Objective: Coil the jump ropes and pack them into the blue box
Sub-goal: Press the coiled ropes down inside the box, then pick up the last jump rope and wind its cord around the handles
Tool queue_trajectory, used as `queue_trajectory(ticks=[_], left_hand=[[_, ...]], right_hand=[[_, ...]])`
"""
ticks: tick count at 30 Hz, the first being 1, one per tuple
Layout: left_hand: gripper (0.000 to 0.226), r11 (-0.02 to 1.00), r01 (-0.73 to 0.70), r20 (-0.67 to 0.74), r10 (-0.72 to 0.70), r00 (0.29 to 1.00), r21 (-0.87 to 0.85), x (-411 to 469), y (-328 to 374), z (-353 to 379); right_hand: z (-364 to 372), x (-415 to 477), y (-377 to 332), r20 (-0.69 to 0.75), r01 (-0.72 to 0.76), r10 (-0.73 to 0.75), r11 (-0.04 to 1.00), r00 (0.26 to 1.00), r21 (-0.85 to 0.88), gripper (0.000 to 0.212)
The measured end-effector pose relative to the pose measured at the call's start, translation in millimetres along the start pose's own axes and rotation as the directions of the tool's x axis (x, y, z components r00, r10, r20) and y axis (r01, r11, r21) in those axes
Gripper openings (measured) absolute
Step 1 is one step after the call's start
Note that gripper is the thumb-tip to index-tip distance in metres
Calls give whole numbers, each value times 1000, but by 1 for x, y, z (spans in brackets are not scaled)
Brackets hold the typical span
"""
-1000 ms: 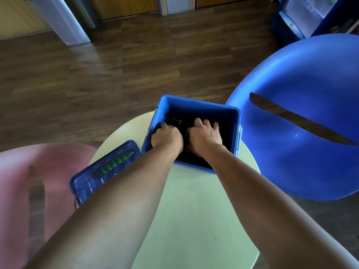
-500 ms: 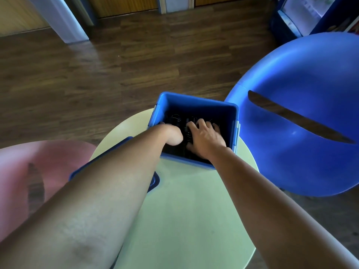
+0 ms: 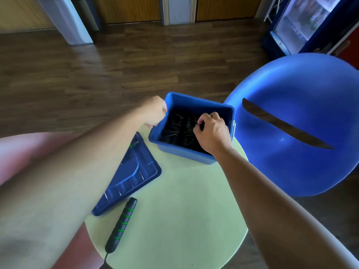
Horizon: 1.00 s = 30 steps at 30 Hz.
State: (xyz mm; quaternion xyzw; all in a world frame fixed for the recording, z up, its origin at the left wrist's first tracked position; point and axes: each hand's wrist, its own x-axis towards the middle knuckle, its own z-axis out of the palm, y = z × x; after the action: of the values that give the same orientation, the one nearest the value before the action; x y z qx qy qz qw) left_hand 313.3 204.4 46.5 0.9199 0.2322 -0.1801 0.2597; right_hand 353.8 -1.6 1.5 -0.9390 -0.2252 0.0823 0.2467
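Reaching into the box (image 3: 186,152), the right hand (image 3: 210,133) pinches a black cord of the coiled ropes (image 3: 179,129) inside. The left hand (image 3: 154,113), curled shut and empty, touches its left rim.

I count one box (image 3: 191,152), one lid (image 3: 134,177), one rope handle (image 3: 121,223) beside it, two chairs (image 3: 303,121).

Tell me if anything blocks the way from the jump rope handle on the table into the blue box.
Nothing visible does. The handle lies bare on the table, the lid sits off beside it, and the blue box is open. Only the right hand and coiled ropes occupy its inside.
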Motion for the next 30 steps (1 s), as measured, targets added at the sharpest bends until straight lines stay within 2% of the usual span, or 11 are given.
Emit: queue_trajectory(ticks=[3, 7, 10, 13, 15, 19, 23, 30], left_hand=[[23, 995, -58, -137, 46, 990, -81, -20, -25, -7], [20, 981, -114, -248, 73, 966, -155, -50, -59, 1], [15, 980, -85, -286, 30, 958, -181, -69, -89, 18], [20, 985, -19, -268, -29, 963, -173, -81, -120, 40], [31, 990, 33, -209, -61, 976, -135, -85, -141, 54], [48, 994, 109, -94, -109, 990, -10, -92, -175, 80], [51, 981, 159, -178, -137, 974, 113, -93, -200, 94], [42, 918, 165, -284, -60, 957, 360, -86, -221, 104]], right_hand=[[-2, -14, -21, -32, -63, 70, 983, 997, 174, 15], [3, -44, -52, -18, -89, 97, 958, 995, 273, 14], [15, -70, -74, 2, -105, 112, 931, 994, 350, 15], [35, -97, -92, 35, -141, 137, 924, 990, 355, 15], [53, -114, -99, 85, -190, 172, 929, 981, 317, 15], [93, -148, -103, 305, -341, 263, 909, 915, 241, 9], [131, -179, -102, 470, -432, 310, 885, 826, 175, 32], [167, -194, -114, 574, -502, 355, 857, 738, 115, 46]])
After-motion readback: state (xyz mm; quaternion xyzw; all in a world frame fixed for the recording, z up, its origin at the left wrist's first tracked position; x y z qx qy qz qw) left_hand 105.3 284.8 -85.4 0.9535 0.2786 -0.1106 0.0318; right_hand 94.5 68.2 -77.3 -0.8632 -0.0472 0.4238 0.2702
